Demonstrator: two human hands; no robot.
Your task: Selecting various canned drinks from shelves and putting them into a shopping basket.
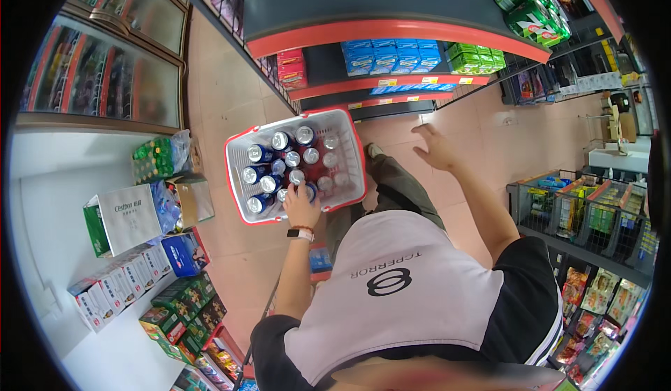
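A white plastic basket with a red rim (359,160) holds several upright drink cans. Blue cans (254,175) fill its left and middle part, and paler-topped cans stand at its right side, above a red surface. My left hand (303,207) reaches over the near rim, its fingers at the tops of the near cans; whether it grips one cannot be told. A band is on that wrist. Nothing is in my right hand (436,147), which hangs in the air right of the basket, fingers apart.
Ahead stands a shelf unit with red edges (388,83), bearing blue drink packs (390,58) and green can packs (534,21). Glass-door coolers (105,71) and stacked cartons (123,281) line the left. Wire bins (582,207) stand at the right. My legs (398,186) are beside the basket.
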